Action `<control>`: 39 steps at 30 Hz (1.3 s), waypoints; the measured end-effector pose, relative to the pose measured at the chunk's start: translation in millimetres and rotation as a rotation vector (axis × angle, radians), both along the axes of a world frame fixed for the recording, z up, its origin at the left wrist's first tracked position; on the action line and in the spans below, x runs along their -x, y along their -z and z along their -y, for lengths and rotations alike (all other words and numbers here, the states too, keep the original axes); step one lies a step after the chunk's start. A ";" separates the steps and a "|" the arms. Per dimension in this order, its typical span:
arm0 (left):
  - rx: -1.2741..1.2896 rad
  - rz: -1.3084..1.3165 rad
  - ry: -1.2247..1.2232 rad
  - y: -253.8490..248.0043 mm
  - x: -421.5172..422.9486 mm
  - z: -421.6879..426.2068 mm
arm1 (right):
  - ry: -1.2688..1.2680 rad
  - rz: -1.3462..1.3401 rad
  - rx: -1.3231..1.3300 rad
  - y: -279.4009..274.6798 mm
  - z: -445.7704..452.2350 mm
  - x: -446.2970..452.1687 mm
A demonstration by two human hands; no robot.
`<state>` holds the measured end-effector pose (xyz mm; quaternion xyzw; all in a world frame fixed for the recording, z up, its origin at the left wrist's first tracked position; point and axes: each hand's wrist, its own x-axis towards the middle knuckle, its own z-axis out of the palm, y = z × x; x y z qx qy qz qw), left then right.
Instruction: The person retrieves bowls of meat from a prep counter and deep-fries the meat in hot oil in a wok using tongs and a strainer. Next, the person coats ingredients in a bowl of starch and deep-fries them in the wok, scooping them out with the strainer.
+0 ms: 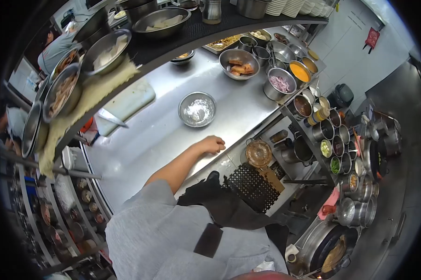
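My left hand [213, 144] is over the front edge of the steel counter [145, 144], its fingers loosely curled and nothing visible in them. Whether it touches the counter I cannot tell. Closest to it is a metal bowl [182, 117], a little farther back, with white powder [197, 110] in it. Bowl and hand are apart. My right hand is out of view.
At the back right stand a bowl of browned pieces [241, 67] and a pot of chopped purple onion [279, 84]. A knife [112, 118] lies by a cutting board [129, 105]. A shelf [196, 35] overhangs the counter; a wok [334, 254] sits lower right.
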<state>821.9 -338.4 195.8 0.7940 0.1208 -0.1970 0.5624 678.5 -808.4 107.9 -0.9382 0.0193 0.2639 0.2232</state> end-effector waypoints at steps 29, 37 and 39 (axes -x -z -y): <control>-1.377 -0.049 0.012 -43.7 -288.6 -405.6 | 0.423 -0.233 0.015 -39.9 -111.6 -65.8; -1.307 0.161 -0.354 -39.3 -292.0 -490.0 | 0.520 -0.224 0.003 -51.3 -88.4 -61.8; -1.396 0.204 -0.322 -37.7 -292.4 -502.4 | 0.465 -0.207 0.044 -54.4 -90.9 -61.6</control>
